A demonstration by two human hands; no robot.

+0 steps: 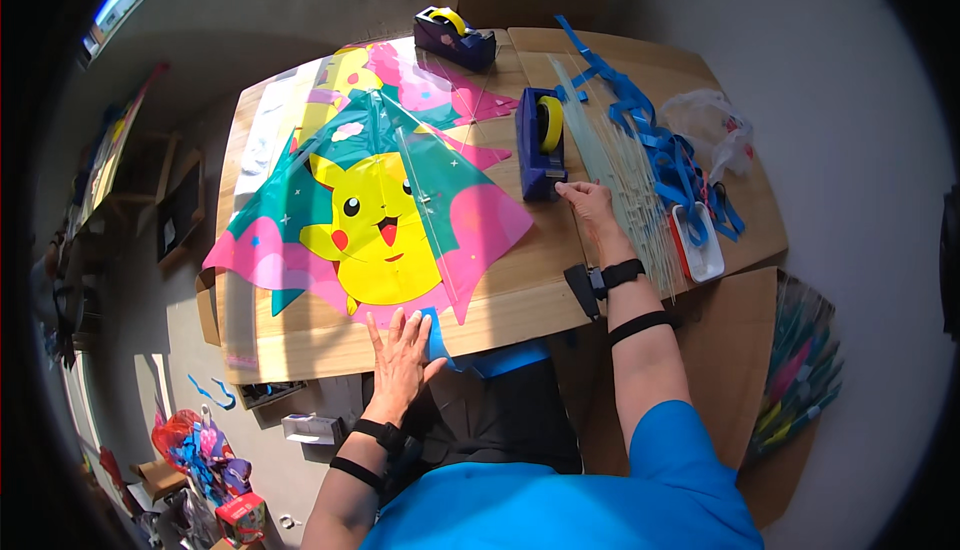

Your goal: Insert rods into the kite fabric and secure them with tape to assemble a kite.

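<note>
A kite (385,250) with a yellow cartoon figure on green and pink sheeting lies flat on the wooden table. My left hand (402,355) rests open on its lower edge, fingers spread. Beside those fingers a piece of blue ribbon (434,338) hangs over the table's front edge. My right hand (592,212) has thumb and forefinger pinched together at the cutting end of a dark purple tape dispenser (541,155) with a yellow core. Whatever lies between these fingertips is too small to make out. Thin rods run along the kite's middle and right side.
A second tape dispenser (455,42) stands at the far edge. More printed kite sheets (425,75) lie behind the kite. Right of my right hand are many thin pale rods (625,180), tangled blue ribbon (665,145), a clear plastic bag (722,130) and a white tray (703,250).
</note>
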